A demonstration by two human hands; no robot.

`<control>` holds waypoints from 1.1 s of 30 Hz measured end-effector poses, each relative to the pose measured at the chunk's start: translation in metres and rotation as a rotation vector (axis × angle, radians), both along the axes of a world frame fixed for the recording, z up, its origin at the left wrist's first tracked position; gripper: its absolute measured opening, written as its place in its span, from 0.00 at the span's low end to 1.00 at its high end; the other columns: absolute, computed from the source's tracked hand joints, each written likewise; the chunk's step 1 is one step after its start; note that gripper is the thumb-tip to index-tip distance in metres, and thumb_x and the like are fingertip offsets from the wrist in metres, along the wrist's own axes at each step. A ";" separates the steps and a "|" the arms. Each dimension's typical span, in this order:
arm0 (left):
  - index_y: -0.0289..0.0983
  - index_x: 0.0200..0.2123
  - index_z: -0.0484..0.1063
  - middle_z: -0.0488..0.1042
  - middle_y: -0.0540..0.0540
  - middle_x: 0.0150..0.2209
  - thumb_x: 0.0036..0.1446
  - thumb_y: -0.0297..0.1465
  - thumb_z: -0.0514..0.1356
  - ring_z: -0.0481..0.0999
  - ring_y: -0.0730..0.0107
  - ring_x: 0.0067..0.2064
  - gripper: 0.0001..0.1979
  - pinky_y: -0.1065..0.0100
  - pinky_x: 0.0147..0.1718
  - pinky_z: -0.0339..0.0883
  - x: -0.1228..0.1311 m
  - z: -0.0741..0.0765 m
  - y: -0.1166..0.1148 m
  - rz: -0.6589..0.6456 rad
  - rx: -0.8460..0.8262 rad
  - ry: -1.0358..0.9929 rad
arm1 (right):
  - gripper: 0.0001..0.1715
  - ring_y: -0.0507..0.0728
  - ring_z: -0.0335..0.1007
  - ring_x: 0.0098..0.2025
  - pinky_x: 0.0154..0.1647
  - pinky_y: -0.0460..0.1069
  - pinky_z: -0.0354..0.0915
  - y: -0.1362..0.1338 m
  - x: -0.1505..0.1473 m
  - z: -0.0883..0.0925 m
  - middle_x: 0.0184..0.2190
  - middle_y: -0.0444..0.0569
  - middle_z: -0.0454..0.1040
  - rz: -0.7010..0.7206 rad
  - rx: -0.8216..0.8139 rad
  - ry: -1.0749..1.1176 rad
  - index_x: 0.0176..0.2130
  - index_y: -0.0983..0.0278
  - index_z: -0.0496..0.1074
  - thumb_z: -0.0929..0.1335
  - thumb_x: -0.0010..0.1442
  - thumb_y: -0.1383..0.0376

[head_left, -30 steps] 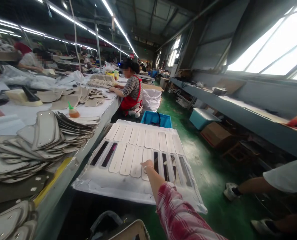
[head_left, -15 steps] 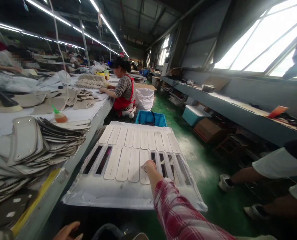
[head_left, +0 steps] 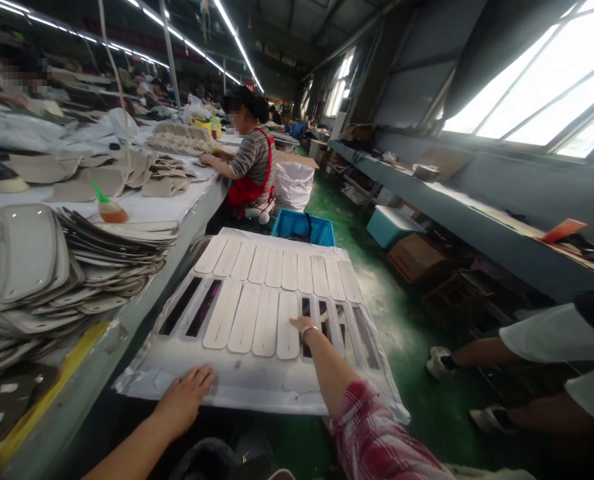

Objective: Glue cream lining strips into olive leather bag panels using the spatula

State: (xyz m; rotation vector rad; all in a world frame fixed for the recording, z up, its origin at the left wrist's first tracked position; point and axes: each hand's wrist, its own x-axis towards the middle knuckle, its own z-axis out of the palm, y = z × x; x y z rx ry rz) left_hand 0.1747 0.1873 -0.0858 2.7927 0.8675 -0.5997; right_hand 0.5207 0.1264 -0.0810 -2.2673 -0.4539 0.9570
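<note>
My left hand (head_left: 185,395) lies with fingers stretched on the near left edge of a white-covered board (head_left: 217,377). My right hand (head_left: 305,325), wearing a bracelet, touches the right side of a pale round-ended strip (head_left: 287,327) in the board's nearer row. Its fingers are partly hidden, so their grip does not show. More pale strips (head_left: 223,313) lie to the left of that one. A farther row of similar strips (head_left: 274,268) runs across the board. Dark slots (head_left: 204,308) show at the left, and others show right of my right hand.
A long table (head_left: 141,293) on the left bears stacked curved panels (head_left: 29,250) and a green-tipped bottle (head_left: 111,208). Beyond the board stands a blue crate (head_left: 321,230); a co-worker in a red apron (head_left: 251,190) sits nearby. Another person's legs (head_left: 487,350) are at right.
My left hand has come up from below the board onto its near left edge. My right hand stays at the same strip and has shifted slightly to its right side. The view has tilted down.
</note>
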 end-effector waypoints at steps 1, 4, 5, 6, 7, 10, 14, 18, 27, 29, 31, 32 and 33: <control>0.43 0.60 0.53 0.48 0.47 0.63 0.37 0.16 0.51 0.53 0.53 0.61 0.43 0.51 0.51 0.57 0.000 0.000 0.001 -0.002 -0.015 -0.005 | 0.19 0.55 0.69 0.40 0.41 0.53 0.66 -0.003 0.001 0.001 0.39 0.52 0.71 -0.010 0.065 0.053 0.43 0.69 0.68 0.64 0.59 0.57; 0.43 0.60 0.53 0.47 0.47 0.63 0.36 0.17 0.52 0.52 0.50 0.61 0.43 0.49 0.51 0.57 -0.001 0.000 0.001 0.016 -0.058 -0.026 | 0.22 0.56 0.71 0.37 0.37 0.52 0.68 -0.016 0.006 0.007 0.37 0.53 0.73 -0.052 0.294 0.206 0.45 0.68 0.66 0.63 0.58 0.55; 0.42 0.60 0.53 0.47 0.46 0.63 0.36 0.18 0.54 0.51 0.50 0.61 0.43 0.49 0.52 0.56 -0.002 -0.001 0.002 0.028 -0.093 -0.034 | 0.23 0.57 0.72 0.35 0.35 0.52 0.68 -0.023 0.009 0.011 0.36 0.54 0.74 -0.068 0.365 0.245 0.45 0.67 0.66 0.63 0.57 0.53; 0.41 0.60 0.53 0.47 0.44 0.63 0.36 0.20 0.55 0.50 0.50 0.62 0.43 0.51 0.53 0.56 -0.003 -0.001 0.004 0.051 -0.143 -0.049 | 0.24 0.57 0.72 0.33 0.33 0.52 0.69 -0.029 0.013 0.016 0.35 0.54 0.74 -0.083 0.432 0.275 0.45 0.67 0.66 0.64 0.56 0.52; 0.38 0.60 0.52 0.47 0.41 0.63 0.37 0.22 0.57 0.50 0.51 0.62 0.42 0.53 0.54 0.55 -0.003 0.000 0.008 0.090 -0.202 -0.076 | 0.25 0.58 0.72 0.32 0.32 0.52 0.69 -0.036 0.017 0.024 0.33 0.53 0.74 -0.094 0.496 0.300 0.43 0.67 0.66 0.64 0.54 0.50; 0.29 0.61 0.48 0.47 0.33 0.63 0.44 0.37 0.59 0.51 0.53 0.62 0.42 0.57 0.57 0.51 0.003 0.021 0.023 0.248 -0.299 -0.269 | 0.29 0.57 0.72 0.30 0.34 0.52 0.69 -0.053 0.024 0.056 0.30 0.51 0.74 -0.074 0.690 0.360 0.39 0.65 0.66 0.68 0.45 0.47; 0.31 0.62 0.42 0.47 0.34 0.62 0.47 0.48 0.56 0.49 0.53 0.62 0.45 0.53 0.57 0.49 0.023 0.113 0.027 0.310 -0.055 -0.757 | 0.33 0.57 0.72 0.33 0.38 0.52 0.68 -0.060 0.005 0.111 0.31 0.48 0.75 0.114 0.857 0.494 0.38 0.64 0.69 0.73 0.35 0.49; 0.32 0.60 0.50 0.54 0.35 0.60 0.40 0.50 0.62 0.52 0.50 0.61 0.48 0.53 0.57 0.49 0.032 0.223 -0.005 0.160 0.155 -1.032 | 0.29 0.55 0.71 0.27 0.30 0.49 0.68 -0.061 -0.050 0.160 0.26 0.47 0.74 0.397 0.762 0.671 0.35 0.68 0.72 0.76 0.31 0.58; 0.31 0.33 0.75 0.76 0.39 0.31 0.48 0.38 0.55 0.74 0.54 0.40 0.17 0.62 0.40 0.65 -0.043 0.287 -0.103 0.411 0.361 -0.499 | 0.45 0.62 0.62 0.49 0.48 0.58 0.61 -0.123 -0.159 0.225 0.50 0.57 0.64 0.958 0.776 -0.183 0.61 0.62 0.50 0.66 0.51 0.47; 0.30 0.29 0.75 0.75 0.38 0.29 0.49 0.38 0.54 0.75 0.52 0.38 0.17 0.61 0.38 0.65 -0.054 0.288 -0.128 0.464 0.424 -0.425 | 0.58 0.66 0.54 0.55 0.54 0.62 0.55 -0.145 -0.182 0.231 0.57 0.59 0.54 1.058 0.743 -0.415 0.63 0.62 0.41 0.71 0.44 0.48; 0.30 0.29 0.75 0.75 0.39 0.29 0.49 0.39 0.54 0.75 0.51 0.37 0.17 0.60 0.37 0.65 -0.064 0.289 -0.150 0.487 0.457 -0.412 | 0.60 0.67 0.52 0.55 0.55 0.63 0.54 -0.160 -0.200 0.233 0.56 0.61 0.54 1.079 0.723 -0.563 0.64 0.65 0.37 0.71 0.44 0.53; 0.31 0.30 0.74 0.75 0.39 0.30 0.49 0.39 0.54 0.75 0.51 0.37 0.17 0.60 0.37 0.65 -0.070 0.291 -0.158 0.480 0.466 -0.428 | 0.59 0.66 0.53 0.54 0.54 0.62 0.55 -0.165 -0.206 0.234 0.55 0.61 0.55 1.078 0.728 -0.597 0.63 0.66 0.36 0.70 0.45 0.57; 0.32 0.33 0.74 0.75 0.40 0.32 0.49 0.40 0.55 0.74 0.52 0.38 0.17 0.60 0.38 0.65 -0.077 0.293 -0.166 0.458 0.468 -0.454 | 0.57 0.66 0.53 0.54 0.54 0.62 0.55 -0.168 -0.211 0.235 0.54 0.61 0.55 1.080 0.742 -0.614 0.63 0.66 0.35 0.70 0.46 0.60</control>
